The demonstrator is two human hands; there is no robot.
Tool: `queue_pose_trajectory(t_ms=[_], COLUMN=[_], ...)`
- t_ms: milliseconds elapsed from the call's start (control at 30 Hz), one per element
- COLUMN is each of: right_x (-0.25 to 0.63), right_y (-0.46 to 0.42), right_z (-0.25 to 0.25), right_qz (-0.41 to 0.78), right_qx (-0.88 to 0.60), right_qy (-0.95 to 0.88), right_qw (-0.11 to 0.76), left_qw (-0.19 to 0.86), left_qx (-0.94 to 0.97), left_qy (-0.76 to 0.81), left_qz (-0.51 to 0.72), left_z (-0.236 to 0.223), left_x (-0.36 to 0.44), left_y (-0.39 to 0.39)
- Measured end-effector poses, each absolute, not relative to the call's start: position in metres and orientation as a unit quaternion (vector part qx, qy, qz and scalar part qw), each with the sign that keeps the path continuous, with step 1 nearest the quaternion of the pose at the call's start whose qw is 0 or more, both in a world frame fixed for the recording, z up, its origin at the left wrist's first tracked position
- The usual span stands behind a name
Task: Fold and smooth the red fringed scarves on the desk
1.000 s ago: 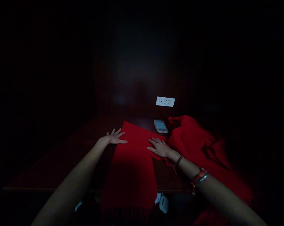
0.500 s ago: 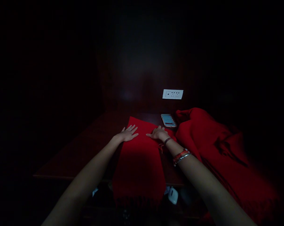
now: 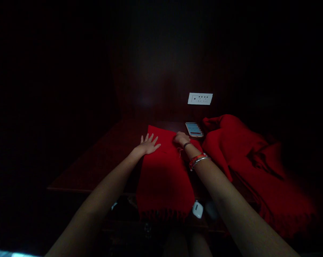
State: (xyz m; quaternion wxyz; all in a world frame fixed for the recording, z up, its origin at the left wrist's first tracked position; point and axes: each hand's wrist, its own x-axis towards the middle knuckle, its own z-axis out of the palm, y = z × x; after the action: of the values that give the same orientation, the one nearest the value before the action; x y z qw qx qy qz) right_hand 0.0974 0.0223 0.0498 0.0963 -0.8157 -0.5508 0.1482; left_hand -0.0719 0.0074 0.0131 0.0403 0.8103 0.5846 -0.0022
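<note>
A red fringed scarf (image 3: 165, 178) lies lengthwise over a dark wooden tabletop (image 3: 94, 160), its tasselled end hanging past the front edge. Flat on the scarf's left side near its far end rests my left hand (image 3: 149, 145), fingers spread. My right hand (image 3: 181, 138) is closed at the scarf's far right edge, fingers curled on the fabric. A thin pale thread or tag (image 3: 180, 152) shows just below that hand. To the right, more red fringed cloth (image 3: 236, 146) lies in a loose, rumpled heap.
Behind my right hand lies a phone (image 3: 194, 129) with a lit, blurred screen. A white socket plate (image 3: 200, 99) is on the back wall. Below the table's front edge sits a small white case-like object (image 3: 197, 210). The surroundings are very dark.
My right hand has gone from lying on the scarf with its thumb out to curled fingers at the edge. My left fingers spread wider. The view has shifted slightly.
</note>
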Motion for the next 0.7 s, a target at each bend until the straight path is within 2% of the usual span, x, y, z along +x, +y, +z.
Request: queue_pose_trajectory(t_ms=[433,700], right_x=[0.092,0.083], right_y=[0.023,0.025], right_z=[0.057,0.057], right_qz=[0.144,0.145], right_qx=[-0.796,-0.782], right_qy=[-0.578,-0.59], right_qw=[0.11,0.139], left_qw=[0.081,0.084], left_qx=[0.777,0.782], left_qy=[0.621,0.617], left_qz=[-0.059,-0.013], left_z=[0.026,0.018], left_x=[-0.064,-0.064], left_y=[-0.009,-0.005])
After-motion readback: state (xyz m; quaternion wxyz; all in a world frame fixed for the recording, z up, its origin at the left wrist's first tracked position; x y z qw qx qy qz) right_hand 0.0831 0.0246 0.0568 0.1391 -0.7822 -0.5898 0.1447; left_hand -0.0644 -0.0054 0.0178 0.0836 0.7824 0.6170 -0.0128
